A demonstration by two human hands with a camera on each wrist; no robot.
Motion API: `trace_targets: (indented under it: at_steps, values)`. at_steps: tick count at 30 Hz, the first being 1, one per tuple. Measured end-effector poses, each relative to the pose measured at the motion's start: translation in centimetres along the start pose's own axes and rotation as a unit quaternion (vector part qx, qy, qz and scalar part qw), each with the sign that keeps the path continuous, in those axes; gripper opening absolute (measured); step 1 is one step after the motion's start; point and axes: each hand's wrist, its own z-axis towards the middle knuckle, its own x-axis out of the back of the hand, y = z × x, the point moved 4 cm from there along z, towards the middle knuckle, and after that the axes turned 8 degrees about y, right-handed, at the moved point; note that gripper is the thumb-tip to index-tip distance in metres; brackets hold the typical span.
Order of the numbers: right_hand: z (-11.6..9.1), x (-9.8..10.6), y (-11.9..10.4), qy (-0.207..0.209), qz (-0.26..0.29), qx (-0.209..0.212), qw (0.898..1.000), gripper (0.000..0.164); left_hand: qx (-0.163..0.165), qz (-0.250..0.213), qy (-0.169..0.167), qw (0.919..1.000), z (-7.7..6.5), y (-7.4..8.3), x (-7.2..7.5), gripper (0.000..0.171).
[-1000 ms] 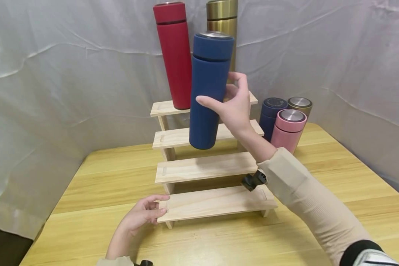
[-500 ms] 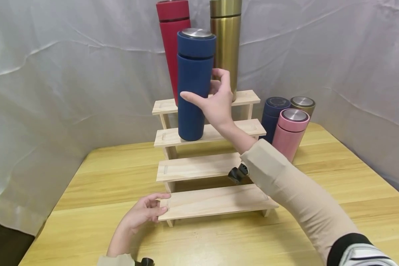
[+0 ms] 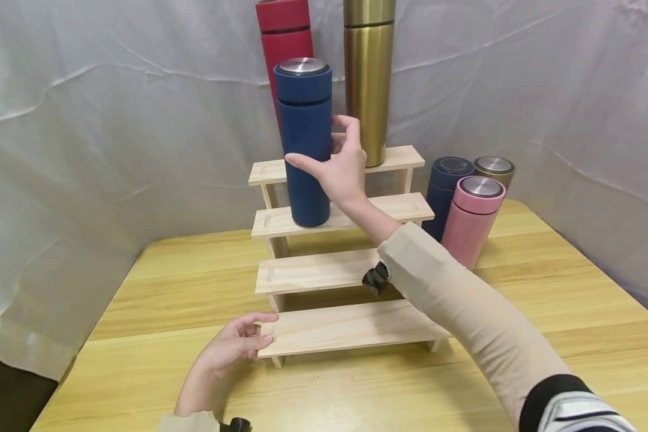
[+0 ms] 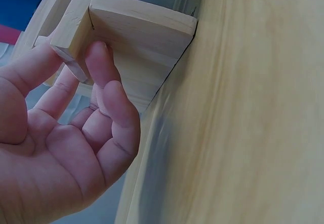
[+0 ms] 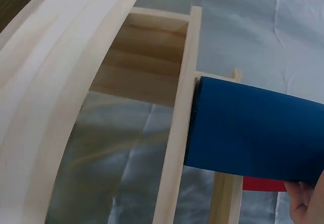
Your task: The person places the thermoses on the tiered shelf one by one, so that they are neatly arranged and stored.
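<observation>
My right hand [image 3: 342,168] grips a blue thermos bottle [image 3: 305,129] from its right side, thumb across the front. The bottle is upright, its base at the left part of the second-highest step of a wooden tiered stand [image 3: 329,330]; the right wrist view has that base [image 5: 243,127] right against the step. At the lowest step's left end, my left hand [image 3: 232,345] pinches the board between thumb and fingers. The left wrist view shows those fingers curled around the board's corner [image 4: 76,31]. A red bottle [image 3: 286,45] on the top step is partly hidden behind the blue one.
A tall gold bottle [image 3: 368,90] stands on the top step. Right of the stand, a pink bottle [image 3: 472,222], a dark blue bottle [image 3: 443,192] and a shorter gold bottle [image 3: 495,168] stand on the wooden table [image 3: 156,288]. Grey cloth [image 3: 140,150] hangs behind.
My right hand has moved the blue bottle left and lowered it onto the second-highest step. The left hand keeps its hold on the lowest board. The view has shifted slightly.
</observation>
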Motion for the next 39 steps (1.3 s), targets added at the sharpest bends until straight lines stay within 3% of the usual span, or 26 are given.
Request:
trace_targets:
  at_steps: [7, 18, 34, 39]
  values:
    - [0.33, -0.13, 0.06, 0.0, -0.036, 0.015, 0.999, 0.076, -0.003, -0.002, -0.002, 1.0, 0.13, 0.28, -0.17, 0.046]
    - [0.31, -0.88, -0.03, -0.038, -0.089, 0.028, 0.995, 0.078, -0.007, -0.007, -0.002, 1.0, 0.0, 0.58, -0.28, 0.047]
    - [0.69, -0.72, 0.79, -0.088, -0.033, 0.02, 0.995, 0.076, 0.0, -0.002, 0.002, 1.0, 0.12, 0.05, -0.12, 0.047]
    - [0.58, -0.52, 0.77, -0.099, -0.041, 0.021, 0.994, 0.077, -0.001, -0.003, 0.001, 1.0, 0.09, 0.09, -0.13, 0.047]
